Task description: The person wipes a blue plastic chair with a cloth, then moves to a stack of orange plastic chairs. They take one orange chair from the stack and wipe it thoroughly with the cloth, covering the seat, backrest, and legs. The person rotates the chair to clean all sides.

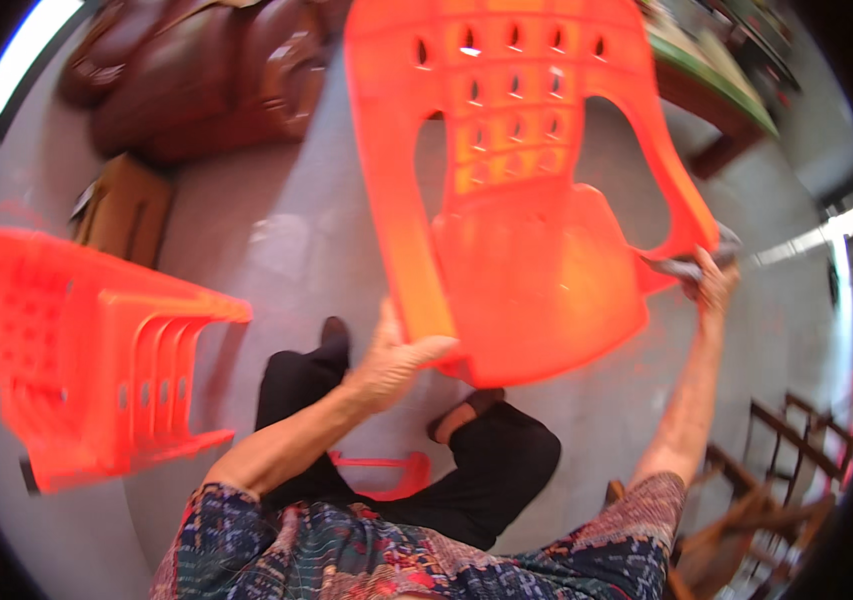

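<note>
A red-orange plastic armchair (pixel 536 270) is in front of me, its perforated back away from me and its seat toward me. My left hand (pixel 391 362) grips the front end of its left armrest, thumb on top. At the front of the right armrest, my right hand (pixel 714 282) is closed on a grey cloth (pixel 686 268), which is pressed against the plastic. Part of the cloth sticks out past the armrest. Some fingers of both hands are hidden, and the chair is slightly blurred.
To my left stands a stack of matching plastic chairs (pixel 136 370). Behind it are a cardboard box (pixel 126 212) and a brown leather sofa (pixel 196 85). A green-edged table (pixel 711 85) is at the far right, wooden chairs (pixel 776 500) at the near right. A low red stool (pixel 401 478) shows between my legs.
</note>
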Action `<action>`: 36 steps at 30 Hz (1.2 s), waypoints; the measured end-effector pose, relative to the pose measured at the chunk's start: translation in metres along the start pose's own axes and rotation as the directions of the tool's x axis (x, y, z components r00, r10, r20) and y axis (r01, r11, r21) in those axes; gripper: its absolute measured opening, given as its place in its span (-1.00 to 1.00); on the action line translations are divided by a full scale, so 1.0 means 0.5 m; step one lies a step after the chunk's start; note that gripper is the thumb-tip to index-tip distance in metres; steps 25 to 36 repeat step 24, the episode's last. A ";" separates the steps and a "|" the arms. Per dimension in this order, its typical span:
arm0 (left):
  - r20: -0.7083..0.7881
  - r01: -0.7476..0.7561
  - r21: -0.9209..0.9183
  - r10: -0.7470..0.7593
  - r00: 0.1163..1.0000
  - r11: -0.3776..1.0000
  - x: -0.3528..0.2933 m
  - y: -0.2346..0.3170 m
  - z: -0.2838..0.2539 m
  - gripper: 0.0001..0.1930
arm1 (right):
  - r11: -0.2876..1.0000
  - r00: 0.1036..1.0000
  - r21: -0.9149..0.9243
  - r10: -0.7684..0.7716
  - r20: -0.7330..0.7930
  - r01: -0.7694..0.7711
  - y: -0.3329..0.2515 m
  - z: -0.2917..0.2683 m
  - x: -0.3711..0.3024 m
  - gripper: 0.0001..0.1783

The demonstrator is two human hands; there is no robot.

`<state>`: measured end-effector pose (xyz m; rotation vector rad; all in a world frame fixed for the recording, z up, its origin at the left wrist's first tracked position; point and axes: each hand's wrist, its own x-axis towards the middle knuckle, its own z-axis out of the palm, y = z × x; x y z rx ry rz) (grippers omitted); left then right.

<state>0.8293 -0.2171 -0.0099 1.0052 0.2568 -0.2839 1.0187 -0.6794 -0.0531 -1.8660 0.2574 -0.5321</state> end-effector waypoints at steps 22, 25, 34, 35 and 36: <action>0.578 0.027 0.148 -0.109 0.808 0.989 0.292 -0.225 0.436 -0.24 | 0.945 0.706 -0.107 0.153 -0.692 -0.310 0.205 -0.731 -0.280 -0.51; 0.603 0.000 0.051 -0.031 0.797 0.999 0.280 -0.263 0.461 -0.28 | 0.930 0.737 -0.090 0.221 -0.638 -0.356 0.231 -0.756 -0.272 -0.37; 0.603 0.000 0.051 -0.031 0.797 0.999 0.280 -0.263 0.461 -0.28 | 0.930 0.737 -0.090 0.221 -0.638 -0.356 0.231 -0.756 -0.272 -0.37; 0.603 0.000 0.051 -0.031 0.797 0.999 0.280 -0.263 0.461 -0.28 | 0.930 0.737 -0.090 0.221 -0.638 -0.356 0.231 -0.756 -0.272 -0.37; 0.603 0.000 0.051 -0.031 0.797 0.999 0.280 -0.263 0.461 -0.28 | 0.930 0.737 -0.090 0.221 -0.638 -0.356 0.231 -0.756 -0.272 -0.37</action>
